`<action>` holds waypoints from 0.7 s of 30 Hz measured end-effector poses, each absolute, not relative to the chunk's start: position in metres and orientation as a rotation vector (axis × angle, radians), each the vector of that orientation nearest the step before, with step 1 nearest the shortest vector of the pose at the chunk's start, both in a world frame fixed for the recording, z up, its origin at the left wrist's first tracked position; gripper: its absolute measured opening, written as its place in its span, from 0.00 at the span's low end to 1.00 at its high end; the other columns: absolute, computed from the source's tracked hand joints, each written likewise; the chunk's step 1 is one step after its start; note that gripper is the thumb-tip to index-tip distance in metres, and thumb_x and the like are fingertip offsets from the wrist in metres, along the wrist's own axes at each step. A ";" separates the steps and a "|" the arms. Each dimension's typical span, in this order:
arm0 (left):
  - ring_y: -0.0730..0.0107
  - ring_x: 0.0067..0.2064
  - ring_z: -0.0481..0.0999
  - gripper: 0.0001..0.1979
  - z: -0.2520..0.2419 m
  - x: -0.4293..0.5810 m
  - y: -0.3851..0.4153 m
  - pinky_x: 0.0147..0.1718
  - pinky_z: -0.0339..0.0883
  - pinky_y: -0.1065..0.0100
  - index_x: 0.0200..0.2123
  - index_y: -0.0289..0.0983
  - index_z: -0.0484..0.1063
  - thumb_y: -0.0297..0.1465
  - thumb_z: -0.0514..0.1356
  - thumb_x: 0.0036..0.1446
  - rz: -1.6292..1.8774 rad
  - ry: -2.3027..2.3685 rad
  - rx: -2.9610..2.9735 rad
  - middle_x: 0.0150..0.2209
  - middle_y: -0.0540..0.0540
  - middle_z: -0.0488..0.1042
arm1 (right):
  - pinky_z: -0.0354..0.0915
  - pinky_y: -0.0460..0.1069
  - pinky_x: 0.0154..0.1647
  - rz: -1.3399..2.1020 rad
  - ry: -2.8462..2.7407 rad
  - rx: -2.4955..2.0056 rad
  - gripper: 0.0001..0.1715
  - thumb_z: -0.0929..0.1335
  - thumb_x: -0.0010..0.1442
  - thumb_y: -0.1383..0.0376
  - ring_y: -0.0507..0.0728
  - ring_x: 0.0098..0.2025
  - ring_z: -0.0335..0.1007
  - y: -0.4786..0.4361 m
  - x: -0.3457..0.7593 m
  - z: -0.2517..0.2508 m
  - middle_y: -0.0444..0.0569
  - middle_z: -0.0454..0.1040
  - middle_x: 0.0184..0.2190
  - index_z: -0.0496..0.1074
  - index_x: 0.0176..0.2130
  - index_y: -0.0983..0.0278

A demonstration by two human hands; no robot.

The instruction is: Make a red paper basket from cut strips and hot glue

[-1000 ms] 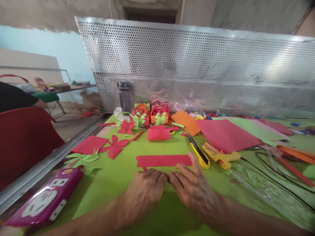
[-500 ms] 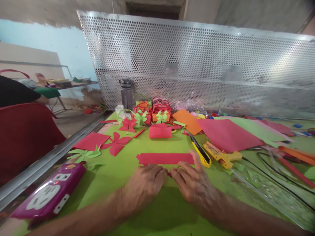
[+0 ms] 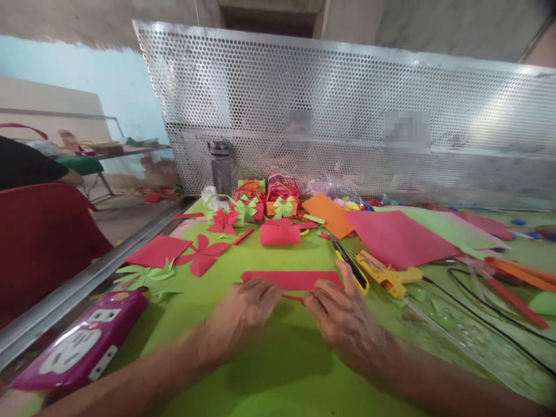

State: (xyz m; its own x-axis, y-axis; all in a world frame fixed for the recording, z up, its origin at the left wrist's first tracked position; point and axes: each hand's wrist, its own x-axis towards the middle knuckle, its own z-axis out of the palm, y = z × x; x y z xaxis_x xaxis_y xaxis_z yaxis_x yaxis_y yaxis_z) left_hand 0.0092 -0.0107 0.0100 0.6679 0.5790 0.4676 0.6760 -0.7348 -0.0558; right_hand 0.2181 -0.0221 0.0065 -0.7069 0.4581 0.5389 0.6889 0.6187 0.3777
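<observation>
A long strip of red paper lies crosswise on the green table surface, its near edge folded up or creased between my hands. My left hand is closed on the left part of that near edge, fingertips turned down and partly hidden. On the right part, my right hand pinches the same edge, with one finger raised toward the utility knife. Just beyond the strip lies a rolled piece of red paper. A red petal-shaped cutout rests further left.
To the right are a yellow-black utility knife, a yellow glue gun with its cord, and red sheets. A purple power strip sits at left. Small paper baskets and a bottle stand before a perforated metal panel.
My left hand has slid left along the strip's near edge, widening the gap between my hands and showing a thin red edge there. My right hand stays nearly in place.
</observation>
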 end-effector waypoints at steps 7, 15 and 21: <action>0.67 0.27 0.73 0.14 0.009 -0.002 -0.001 0.26 0.67 0.69 0.32 0.32 0.69 0.15 0.46 0.52 -0.667 -1.069 -2.586 0.25 0.45 0.73 | 0.43 0.66 0.62 -0.800 -2.398 -0.944 0.16 0.57 0.54 0.79 0.55 0.30 0.66 -0.016 0.223 0.010 0.43 0.70 0.23 0.67 0.31 0.63; 0.68 0.29 0.74 0.15 0.015 -0.010 0.006 0.27 0.66 0.71 0.33 0.34 0.70 0.14 0.47 0.50 -0.573 -1.232 -2.544 0.24 0.47 0.72 | 0.44 0.64 0.62 -0.833 -2.393 -1.015 0.19 0.56 0.56 0.80 0.54 0.28 0.66 -0.012 0.227 0.013 0.43 0.69 0.20 0.68 0.29 0.63; 0.72 0.27 0.71 0.16 0.019 -0.010 0.005 0.24 0.61 0.75 0.33 0.35 0.69 0.17 0.45 0.55 -0.618 -1.292 -2.522 0.22 0.49 0.70 | 0.47 0.63 0.62 -0.801 -2.379 -1.038 0.20 0.56 0.55 0.81 0.54 0.27 0.65 -0.010 0.227 0.013 0.45 0.69 0.20 0.68 0.29 0.63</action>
State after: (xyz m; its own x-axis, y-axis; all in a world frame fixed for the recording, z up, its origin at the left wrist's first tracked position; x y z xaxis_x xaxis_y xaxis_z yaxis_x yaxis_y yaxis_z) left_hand -0.0102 0.0054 0.0188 0.5193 0.7125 0.4719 0.8145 -0.5798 -0.0208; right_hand 0.2272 -0.0102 0.0129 -0.6320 0.5179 0.5765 0.7611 0.5547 0.3361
